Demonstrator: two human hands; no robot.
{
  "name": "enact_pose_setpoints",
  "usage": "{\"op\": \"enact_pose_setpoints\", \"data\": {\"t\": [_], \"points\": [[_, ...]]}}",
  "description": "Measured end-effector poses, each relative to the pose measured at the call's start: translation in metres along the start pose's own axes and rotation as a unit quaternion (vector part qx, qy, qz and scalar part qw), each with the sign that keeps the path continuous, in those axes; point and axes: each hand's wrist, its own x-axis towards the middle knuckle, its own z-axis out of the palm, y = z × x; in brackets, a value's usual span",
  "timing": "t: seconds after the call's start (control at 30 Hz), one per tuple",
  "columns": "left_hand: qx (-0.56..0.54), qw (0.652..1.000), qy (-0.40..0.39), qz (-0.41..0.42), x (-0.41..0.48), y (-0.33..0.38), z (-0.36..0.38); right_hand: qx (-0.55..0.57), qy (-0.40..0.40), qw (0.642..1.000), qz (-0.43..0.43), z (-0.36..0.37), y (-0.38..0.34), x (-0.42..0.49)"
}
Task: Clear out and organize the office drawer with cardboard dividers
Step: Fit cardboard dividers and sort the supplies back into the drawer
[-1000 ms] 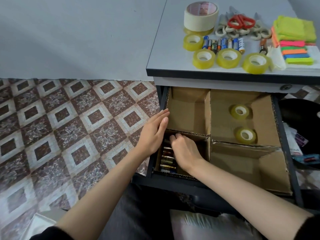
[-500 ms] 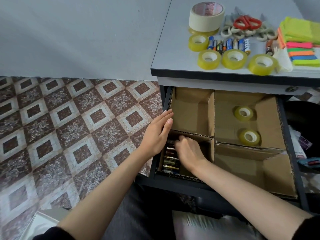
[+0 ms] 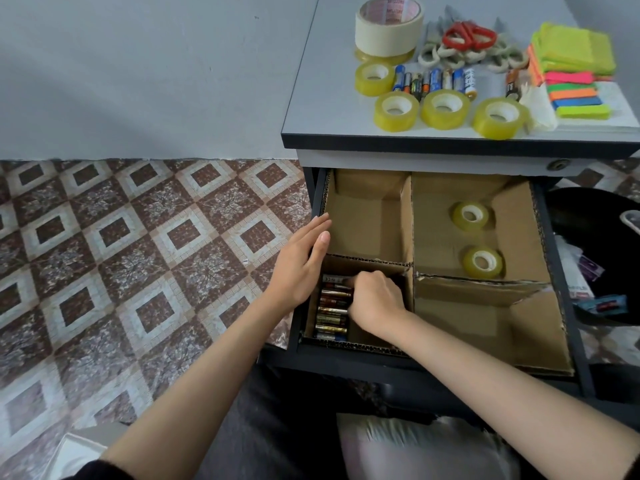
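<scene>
The open drawer point(image 3: 557, 271) is split by cardboard dividers point(image 3: 408, 223) into compartments. Several batteries point(image 3: 330, 310) lie stacked in the near-left compartment. My right hand point(image 3: 375, 299) is inside that compartment with fingers curled, its fingertips on the topmost battery point(image 3: 334, 279). My left hand point(image 3: 301, 258) rests flat, fingers straight, against the drawer's left wall. Two clear tape rolls point(image 3: 470, 215) point(image 3: 482, 261) lie in the far-right compartment. The far-left and near-right compartments hold nothing.
On the cabinet top point(image 3: 311, 109) lie a wide masking tape roll point(image 3: 388, 26), several clear tape rolls point(image 3: 396, 110), batteries point(image 3: 434, 81), scissors point(image 3: 467, 38) and bright sticky notes point(image 3: 575, 71). A black bin point(image 3: 588, 216) with scraps stands to the right. Tiled floor lies left.
My right hand has shifted slightly toward the top of the battery stack. My left hand stays on the drawer's left wall.
</scene>
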Motion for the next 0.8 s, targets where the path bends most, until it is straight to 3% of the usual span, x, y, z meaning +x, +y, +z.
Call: {"op": "enact_pose_setpoints", "data": {"t": [0.4, 0.53, 0.67, 0.8], "points": [[0.001, 1.0, 0.003, -0.007, 0.0, 0.003, 0.001, 0.113, -0.029, 0.993, 0.005, -0.006, 0.008, -0.002], [0.018, 1.0, -0.008, -0.013, 0.001, 0.006, -0.001, 0.06, -0.042, 0.997, -0.036, -0.011, 0.009, -0.006], [0.05, 0.998, -0.031, -0.017, 0.002, 0.012, -0.007, -0.04, 0.021, 0.991, -0.125, -0.018, 0.009, -0.011], [0.102, 0.994, -0.042, -0.025, 0.006, 0.024, -0.013, 0.004, 0.075, 0.982, -0.171, -0.032, 0.015, -0.017]]}}
